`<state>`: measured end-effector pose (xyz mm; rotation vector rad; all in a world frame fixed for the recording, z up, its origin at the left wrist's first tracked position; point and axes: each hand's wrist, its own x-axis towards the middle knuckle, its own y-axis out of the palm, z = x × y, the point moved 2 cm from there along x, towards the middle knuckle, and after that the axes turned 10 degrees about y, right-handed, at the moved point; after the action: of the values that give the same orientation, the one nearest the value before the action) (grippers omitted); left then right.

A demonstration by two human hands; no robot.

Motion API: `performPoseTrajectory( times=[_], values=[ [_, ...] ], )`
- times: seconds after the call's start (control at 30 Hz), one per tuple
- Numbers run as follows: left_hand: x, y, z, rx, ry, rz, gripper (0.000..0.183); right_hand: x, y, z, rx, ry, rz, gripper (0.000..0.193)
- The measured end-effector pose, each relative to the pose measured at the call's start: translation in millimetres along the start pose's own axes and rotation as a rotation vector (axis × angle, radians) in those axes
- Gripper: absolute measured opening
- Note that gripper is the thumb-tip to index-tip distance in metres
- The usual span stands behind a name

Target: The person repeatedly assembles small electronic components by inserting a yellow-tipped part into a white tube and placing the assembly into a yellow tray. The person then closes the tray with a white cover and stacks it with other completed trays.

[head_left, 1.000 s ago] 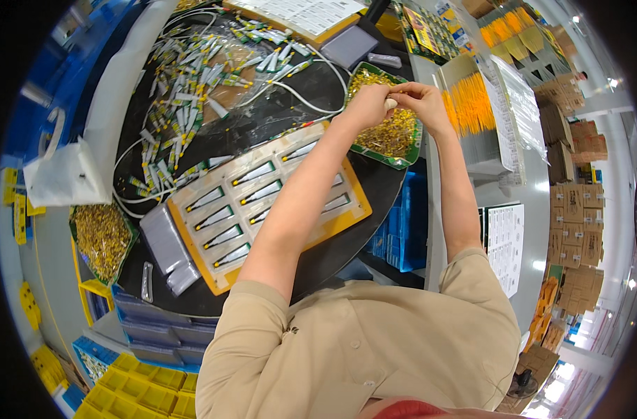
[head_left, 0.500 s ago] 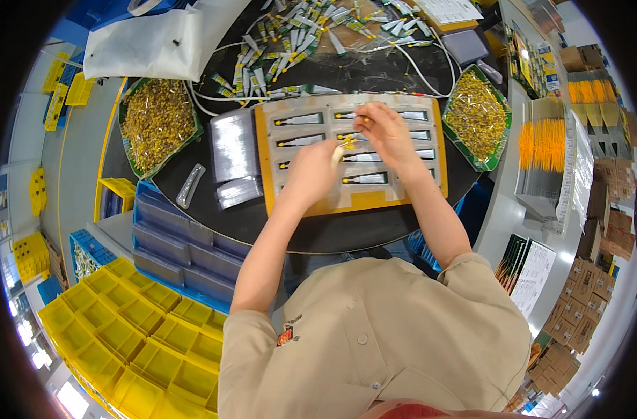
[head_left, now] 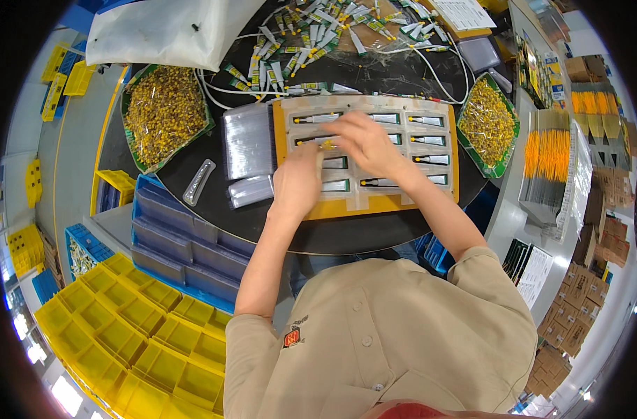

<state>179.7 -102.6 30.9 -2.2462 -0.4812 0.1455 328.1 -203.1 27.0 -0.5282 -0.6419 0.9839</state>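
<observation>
A yellow-edged board [head_left: 281,136] lies before me, its clear compartments holding several small white tubes [head_left: 430,160] in rows. Curled over the board's left part, my left hand [head_left: 299,183] is closed on small yellow caps [head_left: 326,144] that show at its fingertips. My right hand [head_left: 369,148] reaches over the upper left rows, its fingers bent together beside those caps and slightly blurred. What its fingertips hold, if anything, cannot be made out. Both hands cover some tubes and compartments.
Green-sided trays of small yellow caps [head_left: 166,112] [head_left: 486,117] flank the board. Loose tubes [head_left: 311,42] and a white cable [head_left: 465,70] lie behind. Stacked clear plastic covers [head_left: 249,143] and a metallic cutter [head_left: 199,181] sit left. Blue crate [head_left: 145,183] and yellow bins [head_left: 147,335] stand lower left.
My right hand has moved left and slightly down, toward the upper left rows. The left hand has shifted slightly down and left relative to the board, still holding caps. The whole view has shifted a little.
</observation>
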Motion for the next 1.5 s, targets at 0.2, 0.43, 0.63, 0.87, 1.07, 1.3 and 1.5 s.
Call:
performPoseTrajectory(
  times=[0.2, 0.43, 0.63, 0.87, 1.07, 1.3, 1.5],
  values=[
    [14, 14, -20, -0.057, 0.193, 0.244, 0.016, -33, -42, -15, 0.065, 0.096, 0.165, 0.016],
    [39, 10, -12, -0.138, 0.193, -0.018, 0.008, -29, -75, -76, -0.079, 0.116, -0.162, 0.008],
    [53, 30, -26, -0.153, 0.148, -0.036, 0.005, -23, -65, -85, -0.271, -0.071, -0.25, 0.007],
    [66, 51, -46, -0.096, 0.3, 0.025, 0.019, -67, -128, -112, -0.189, 0.101, -0.36, 0.01],
    [76, 72, -60, 0.135, 0.54, 0.147, 0.014, -89, -142, -122, -0.329, 0.076, -0.299, 0.009],
    [68, 76, -63, 0.14, 0.544, 0.14, 0.011, -114, -141, -113, -0.413, 0.109, -0.252, 0.012],
    [66, 77, -72, 0.076, 0.483, 0.092, 0.013, -138, -134, -97, -0.397, 0.08, -0.263, 0.02]
  ],
)
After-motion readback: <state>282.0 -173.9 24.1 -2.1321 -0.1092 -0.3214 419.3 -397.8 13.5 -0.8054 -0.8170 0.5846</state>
